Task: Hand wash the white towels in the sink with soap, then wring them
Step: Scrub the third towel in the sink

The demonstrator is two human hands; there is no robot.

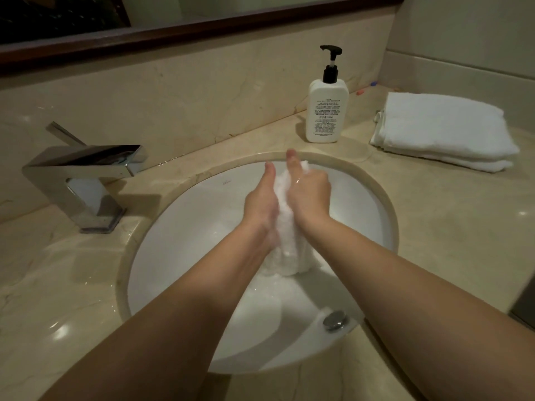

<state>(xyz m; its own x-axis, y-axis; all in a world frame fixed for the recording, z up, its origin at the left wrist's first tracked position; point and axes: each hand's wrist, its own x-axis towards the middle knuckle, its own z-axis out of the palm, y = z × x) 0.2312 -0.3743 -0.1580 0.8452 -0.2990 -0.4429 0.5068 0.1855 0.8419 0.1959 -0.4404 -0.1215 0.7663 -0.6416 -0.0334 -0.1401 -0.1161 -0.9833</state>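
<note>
Two bare forearms reach over the round white sink (179, 256), its chrome drain plug (335, 320) nearest. The left hand (260, 202) and right hand (309, 192) clutch a wet, bunched white towel (285, 235), possibly sudsy. Beyond, the marble table (434, 227) carries an angular chrome faucet (84, 172), a white pump bottle (326, 108) and folded towels (443, 130).

Glossy metal faucet (84, 175), terry-cloth towel (285, 227), seemingly polished marble counter (434, 227)

A wet, bunched white towel (285, 227) hangs upright over the white sink (179, 241).
</note>
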